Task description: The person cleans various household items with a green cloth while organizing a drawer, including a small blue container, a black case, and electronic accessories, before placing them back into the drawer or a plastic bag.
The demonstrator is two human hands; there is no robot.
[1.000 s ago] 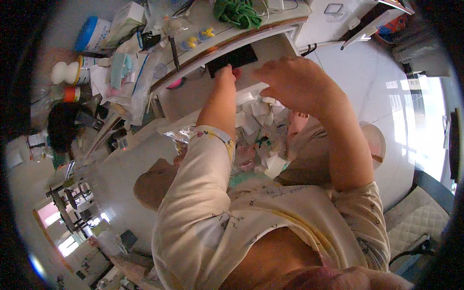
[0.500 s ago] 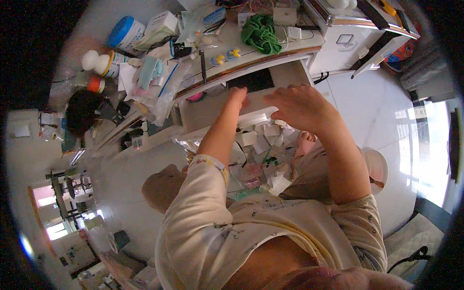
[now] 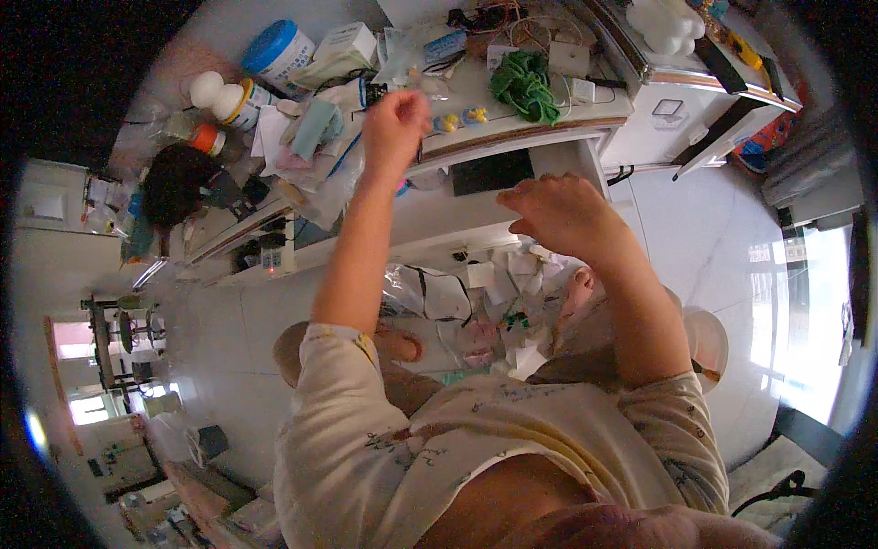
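My left hand (image 3: 393, 133) is raised over the desktop's front edge, its fingers curled together; what they hold, if anything, is hidden. The dark end of a slim black stick-like thing (image 3: 420, 153) shows beside its wrist. Just right of it stand two small yellow and blue figures (image 3: 459, 119). My right hand (image 3: 560, 212) hovers palm down over the front of an open white drawer (image 3: 430, 203), fingers apart and bent, holding nothing visible. Inside the drawer lies a flat dark rectangular thing (image 3: 494, 172), apart from both hands.
A green cloth bundle (image 3: 524, 87) and a white adapter (image 3: 582, 90) sit on the desktop. To the left are a blue-lidded tub (image 3: 278, 50), a white box (image 3: 346, 44) and papers in plastic. Paper scraps (image 3: 498, 279) fill a container below the drawer, between my legs.
My left hand has lifted out of the drawer area and moved up and left over the desktop, its fingers curling. My right hand stays over the drawer. The view has shifted slightly.
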